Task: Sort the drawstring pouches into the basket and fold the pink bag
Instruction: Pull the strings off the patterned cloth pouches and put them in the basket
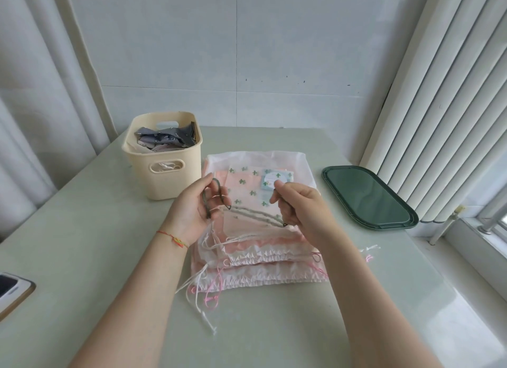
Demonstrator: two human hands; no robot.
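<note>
Both grips pinch green drawstring [255, 213]: left hand [192, 205], right hand [301, 211], seemingly above pouch stack [263, 260].

- Basket [164, 181]: cream, far left on the bench, holding grey pouches [167, 138].
- Pink bags [263, 258]: flat stack at centre, drawstrings trailing near.
- Cactus-print pouch [247, 192]: lies on the stack.

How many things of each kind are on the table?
Basket: 1
Green lid: 1
Phone: 1
Pile of pouches: 1, single pouches too overlapped to count
Total: 4, with the pile as one
</note>
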